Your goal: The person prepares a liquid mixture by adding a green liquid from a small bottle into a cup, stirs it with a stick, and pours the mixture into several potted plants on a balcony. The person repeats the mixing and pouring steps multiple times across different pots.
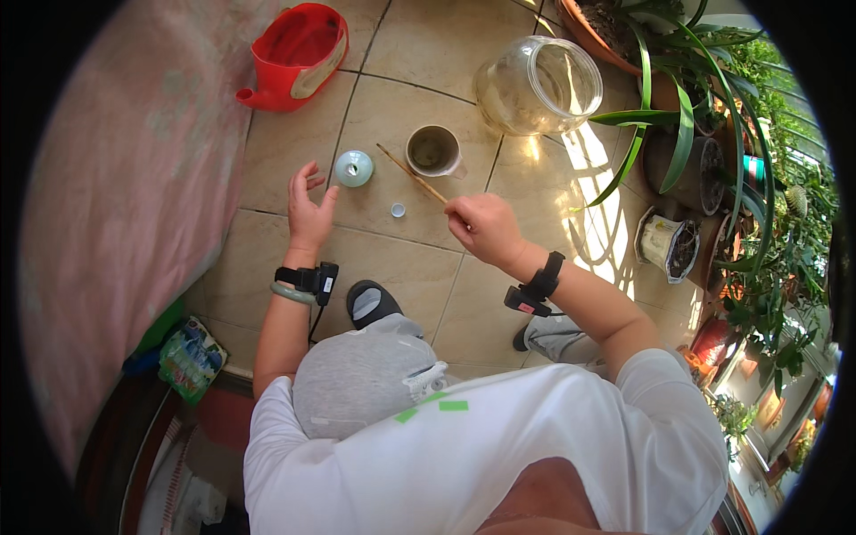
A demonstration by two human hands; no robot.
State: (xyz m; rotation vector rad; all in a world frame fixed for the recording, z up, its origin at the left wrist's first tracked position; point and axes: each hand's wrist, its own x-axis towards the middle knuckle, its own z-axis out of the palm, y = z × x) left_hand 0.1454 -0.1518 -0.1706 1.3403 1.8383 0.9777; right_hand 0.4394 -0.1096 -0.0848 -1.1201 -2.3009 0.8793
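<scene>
My right hand [487, 228] is closed round one end of a thin wooden stick [415, 177]. Its far end points up and left, between a small bottle and a mug. That pale green, round-bodied bottle [354, 168] stands upright on the tiles with its mouth uncovered. Just left of it, my left hand [310, 210] is open, fingers apart and holding nothing; a touch on the bottle does not show. A small pale blue cap [398, 210] lies on the floor below the bottle. The mug [433, 150] is light-coloured, and its contents are hard to make out.
A large clear glass jar [539, 86] and a red watering can [299, 58] sit farther off on the tiled floor [392, 259]. Potted plants line the right, including a white pot [666, 242]. Pink cloth [134, 160] hangs at left, with a green packet [193, 359] below.
</scene>
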